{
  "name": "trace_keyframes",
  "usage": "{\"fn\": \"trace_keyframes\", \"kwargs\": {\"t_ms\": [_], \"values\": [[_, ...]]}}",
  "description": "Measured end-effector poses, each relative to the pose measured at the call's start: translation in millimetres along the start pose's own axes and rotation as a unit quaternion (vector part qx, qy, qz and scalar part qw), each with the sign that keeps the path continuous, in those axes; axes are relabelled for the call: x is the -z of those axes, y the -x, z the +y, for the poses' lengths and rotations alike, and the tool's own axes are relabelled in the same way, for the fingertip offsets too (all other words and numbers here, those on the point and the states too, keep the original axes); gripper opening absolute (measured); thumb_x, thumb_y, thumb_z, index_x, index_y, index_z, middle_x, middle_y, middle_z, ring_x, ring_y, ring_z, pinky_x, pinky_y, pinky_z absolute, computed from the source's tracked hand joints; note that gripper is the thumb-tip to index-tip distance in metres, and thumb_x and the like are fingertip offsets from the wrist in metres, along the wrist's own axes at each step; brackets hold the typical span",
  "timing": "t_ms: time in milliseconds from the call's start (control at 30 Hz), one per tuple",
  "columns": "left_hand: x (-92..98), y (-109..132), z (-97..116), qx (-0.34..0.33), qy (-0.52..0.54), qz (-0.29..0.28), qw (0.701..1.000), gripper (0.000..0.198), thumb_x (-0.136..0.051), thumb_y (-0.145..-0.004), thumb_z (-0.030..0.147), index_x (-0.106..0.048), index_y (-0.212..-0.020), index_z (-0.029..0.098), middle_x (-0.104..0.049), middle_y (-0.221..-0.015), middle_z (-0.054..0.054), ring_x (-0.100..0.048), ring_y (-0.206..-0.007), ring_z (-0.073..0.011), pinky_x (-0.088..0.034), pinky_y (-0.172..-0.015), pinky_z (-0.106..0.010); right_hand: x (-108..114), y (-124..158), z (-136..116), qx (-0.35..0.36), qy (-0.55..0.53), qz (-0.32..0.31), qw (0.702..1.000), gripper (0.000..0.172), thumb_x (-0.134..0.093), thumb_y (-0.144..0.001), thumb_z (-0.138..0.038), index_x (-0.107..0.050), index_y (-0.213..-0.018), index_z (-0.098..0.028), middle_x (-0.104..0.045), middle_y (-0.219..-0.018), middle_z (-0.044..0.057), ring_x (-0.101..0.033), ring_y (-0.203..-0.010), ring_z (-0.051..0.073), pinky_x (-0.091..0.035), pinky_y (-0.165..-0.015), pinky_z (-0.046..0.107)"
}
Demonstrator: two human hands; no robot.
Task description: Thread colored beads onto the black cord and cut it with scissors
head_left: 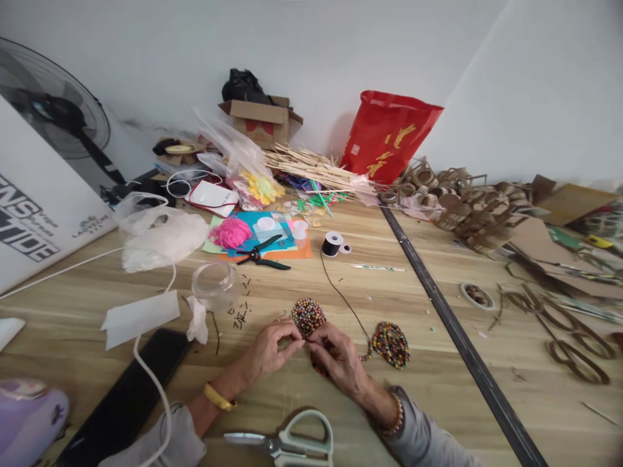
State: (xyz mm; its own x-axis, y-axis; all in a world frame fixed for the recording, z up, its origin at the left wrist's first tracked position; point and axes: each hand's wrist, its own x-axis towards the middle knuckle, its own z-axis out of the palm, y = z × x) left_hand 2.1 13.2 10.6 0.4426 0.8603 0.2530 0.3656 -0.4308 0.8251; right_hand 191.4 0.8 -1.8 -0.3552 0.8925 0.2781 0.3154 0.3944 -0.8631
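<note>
My left hand (273, 345) and my right hand (339, 357) meet fingertip to fingertip, both pinching the thin end of a bead string. Just beyond the fingers lies a coiled heap of small multicoloured beads (307, 314). A second coil of the same beads (390, 345) rests to the right of my right hand. Black cord (344, 296) runs from a spool (332, 244) down to the beads by this coil. The fingers partly hide what is pinched. Scissors with pale handles (304, 438) lie in front of me, below the hands.
Left of the hands are a clear jar (214, 285), short black cord scraps (240, 318) and a dark phone-like slab (131, 395). Green-handled pliers (263, 254) lie near pink yarn (230, 232). A black strip (438, 298) crosses the table; brown woven pieces (467, 207) stand right.
</note>
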Motion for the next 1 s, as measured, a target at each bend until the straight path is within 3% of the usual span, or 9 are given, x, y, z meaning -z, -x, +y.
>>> {"fn": "trace_keyframes", "kwargs": {"t_ms": [167,300,533,700,900,1000], "values": [[1.6,-0.3,1.6,0.02,0.007,0.016,1.0,0.018,-0.053,-0.084,0.025,-0.062,-0.071,0.017,-0.064,-0.071,-0.004,-0.056,-0.073,-0.0179,-0.043,-0.078,-0.031,0.5,0.5,0.5,0.005,-0.01,-0.007,1.0,0.019,-0.051,-0.09,-0.029,-0.058,-0.077,-0.018,-0.057,-0.07,0.002,-0.052,-0.064,0.014,-0.042,-0.058,0.024],[1.0,0.6,5.4,0.025,0.03,-0.013,0.999,0.019,-0.054,-0.086,0.03,-0.066,-0.081,0.017,-0.066,-0.081,-0.006,-0.058,-0.081,-0.0195,-0.043,-0.082,-0.032,1.6,0.4,-0.3,0.032,-0.02,-0.012,0.999,0.017,-0.052,-0.09,-0.028,-0.058,-0.079,-0.018,-0.058,-0.073,0.003,-0.053,-0.066,0.014,-0.044,-0.06,0.025],[-3.4,1.7,4.4,0.009,0.042,-0.041,0.998,0.028,-0.047,-0.09,0.032,-0.062,-0.072,0.016,-0.062,-0.072,-0.004,-0.055,-0.076,-0.0186,-0.043,-0.076,-0.03,0.8,0.6,-2.8,0.037,-0.021,-0.007,0.999,0.017,-0.054,-0.089,-0.029,-0.059,-0.078,-0.018,-0.058,-0.071,0.003,-0.053,-0.066,0.014,-0.043,-0.059,0.025],[-3.3,2.1,1.0,0.02,0.04,-0.02,0.999,0.026,-0.052,-0.086,0.032,-0.061,-0.068,0.016,-0.061,-0.069,-0.004,-0.054,-0.074,-0.0185,-0.042,-0.073,-0.03,0.1,1.2,-1.9,0.014,-0.015,-0.005,1.0,0.015,-0.056,-0.088,-0.03,-0.06,-0.081,-0.018,-0.058,-0.071,0.002,-0.052,-0.062,0.013,-0.041,-0.055,0.023],[0.7,1.1,4.5,0.006,0.016,-0.005,1.0,0.02,-0.052,-0.084,0.024,-0.058,-0.066,0.018,-0.061,-0.067,-0.002,-0.054,-0.071,-0.0175,-0.042,-0.083,-0.033,1.3,0.0,-1.0,0.027,-0.013,-0.004,1.0,0.017,-0.053,-0.09,-0.028,-0.059,-0.077,-0.019,-0.059,-0.072,0.003,-0.053,-0.067,0.015,-0.044,-0.061,0.025],[3.6,-0.6,3.8,0.014,0.004,0.017,1.0,0.02,-0.052,-0.084,0.022,-0.059,-0.066,0.017,-0.062,-0.068,-0.002,-0.055,-0.07,-0.0173,-0.043,-0.08,-0.032,2.9,-1.1,-2.4,0.017,-0.021,0.012,1.0,0.019,-0.051,-0.091,-0.03,-0.058,-0.076,-0.019,-0.058,-0.072,0.003,-0.053,-0.067,0.015,-0.044,-0.061,0.026]]}}
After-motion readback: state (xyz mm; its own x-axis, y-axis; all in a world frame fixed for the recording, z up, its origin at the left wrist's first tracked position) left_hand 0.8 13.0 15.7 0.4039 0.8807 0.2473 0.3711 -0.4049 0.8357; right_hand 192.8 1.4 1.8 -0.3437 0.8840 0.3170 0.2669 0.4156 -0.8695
